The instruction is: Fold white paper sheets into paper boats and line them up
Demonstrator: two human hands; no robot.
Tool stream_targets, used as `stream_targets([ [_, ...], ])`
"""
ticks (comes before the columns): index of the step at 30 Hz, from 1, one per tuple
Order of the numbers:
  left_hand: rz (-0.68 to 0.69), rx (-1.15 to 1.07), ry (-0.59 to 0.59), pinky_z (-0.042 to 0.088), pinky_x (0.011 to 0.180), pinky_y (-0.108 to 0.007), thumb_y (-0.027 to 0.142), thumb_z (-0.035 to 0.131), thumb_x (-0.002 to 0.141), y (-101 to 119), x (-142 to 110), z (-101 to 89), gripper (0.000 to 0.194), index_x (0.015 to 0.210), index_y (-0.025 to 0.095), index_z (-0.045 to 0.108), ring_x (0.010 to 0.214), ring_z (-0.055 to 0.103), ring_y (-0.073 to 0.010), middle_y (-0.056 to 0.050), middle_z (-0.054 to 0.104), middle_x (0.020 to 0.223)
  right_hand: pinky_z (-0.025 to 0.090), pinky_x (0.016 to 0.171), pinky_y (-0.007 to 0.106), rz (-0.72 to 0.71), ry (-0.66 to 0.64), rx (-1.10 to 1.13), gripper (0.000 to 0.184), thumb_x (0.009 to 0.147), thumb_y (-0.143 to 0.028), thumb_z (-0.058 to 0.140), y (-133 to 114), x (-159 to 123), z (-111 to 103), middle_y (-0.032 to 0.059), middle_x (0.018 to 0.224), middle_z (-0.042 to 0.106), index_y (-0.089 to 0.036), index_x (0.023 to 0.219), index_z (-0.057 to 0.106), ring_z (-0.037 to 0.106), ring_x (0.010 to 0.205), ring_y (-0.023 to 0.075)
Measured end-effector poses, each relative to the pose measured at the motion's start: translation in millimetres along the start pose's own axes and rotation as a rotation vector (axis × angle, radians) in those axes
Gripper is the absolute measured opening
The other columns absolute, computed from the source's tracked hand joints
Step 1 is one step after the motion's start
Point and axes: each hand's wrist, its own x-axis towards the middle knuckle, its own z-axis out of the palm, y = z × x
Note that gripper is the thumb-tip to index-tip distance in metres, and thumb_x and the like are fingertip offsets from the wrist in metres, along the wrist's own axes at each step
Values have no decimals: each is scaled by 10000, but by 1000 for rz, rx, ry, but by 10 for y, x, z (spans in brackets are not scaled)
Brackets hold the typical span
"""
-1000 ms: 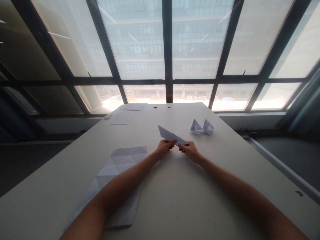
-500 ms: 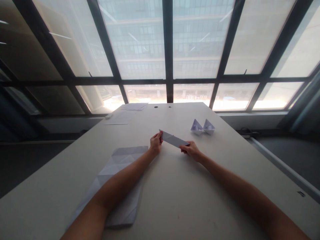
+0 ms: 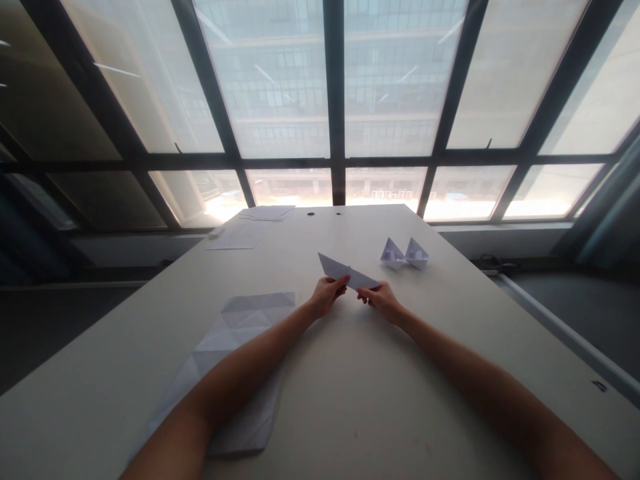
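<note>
Both my hands hold one folded piece of white paper [image 3: 334, 265], a long slanted strip with pointed ends, raised over the table and tilted down to the right. My left hand [image 3: 330, 293] pinches its lower edge near the middle, thumb on the near face. At the right end, my right hand [image 3: 381, 300] grips the paper between thumb and fingers. The fingers behind the paper are partly hidden. Just beyond my right hand stand two folded paper shapes [image 3: 393, 255] with pointed peaks, side by side.
Creased white sheets [image 3: 245, 323] lie under my left forearm, partly covered by it. Farther off at the left are flat paper sheets [image 3: 233, 237] and a small white object [image 3: 215, 233]. The white table [image 3: 375, 400] reaches toward large windows [image 3: 285, 80].
My left hand has slid from the paper's left end toward its middle, closer to my right hand. The left tip of the paper now sticks up free. My right hand keeps its hold.
</note>
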Motion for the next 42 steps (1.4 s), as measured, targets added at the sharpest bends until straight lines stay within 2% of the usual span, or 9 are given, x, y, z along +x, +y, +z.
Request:
stream_targets([
  [4,-14,13,-72,421,651,-285,417,937,554,16,-57,19,427,760,108,727,630,536,-119,-63,664,727,335,459,244,-17,47,-29,292,649,-431,775,-11,-3,34,28,536,622,-158,591,693,481,482,119],
  [7,-2,42,-128,435,684,-297,364,937,560,-4,-98,53,425,849,117,746,723,592,-162,-94,706,840,360,470,251,-31,77,-35,338,651,-475,769,0,6,44,38,541,628,-164,561,670,498,489,128],
  [9,5,62,-132,443,700,-309,347,932,565,-18,-118,80,399,836,118,749,757,609,-187,-103,715,855,367,474,254,-37,76,-43,356,656,-497,762,9,11,48,39,539,626,-166,562,668,499,486,129],
  [13,-2,66,-73,452,706,-317,327,942,536,-34,-111,94,389,802,115,754,746,609,-188,-103,718,840,382,484,260,-61,90,-62,361,659,-502,758,26,14,62,43,544,627,-166,563,667,519,499,140],
  [20,8,-46,21,430,622,-267,368,947,535,-54,28,9,390,700,99,718,605,521,-102,-49,644,669,380,475,263,-44,160,-41,325,653,-459,760,26,20,49,32,535,609,-164,581,645,511,486,139],
  [25,48,-140,105,432,610,-238,348,964,497,4,73,-40,420,746,113,721,618,512,-83,-34,655,722,378,473,262,-38,152,-32,308,649,-433,766,3,7,35,34,533,610,-161,574,642,510,486,137],
  [35,116,-276,275,399,543,-207,387,985,410,69,179,-142,497,711,131,684,541,471,-62,16,588,610,376,470,250,-39,120,-75,266,654,-394,746,56,35,15,19,522,604,-165,568,644,507,483,133],
  [38,124,-290,288,380,529,-200,392,973,461,76,205,-205,462,708,136,680,535,473,-59,24,577,608,366,462,247,-30,97,-64,244,650,-376,747,44,23,5,11,522,600,-169,576,643,501,483,131],
  [42,67,-281,243,391,551,-204,355,969,494,81,214,-247,445,787,147,707,569,516,-71,12,618,668,347,449,246,-20,67,-69,249,648,-368,747,31,10,-7,5,500,579,-170,555,626,471,464,121],
])
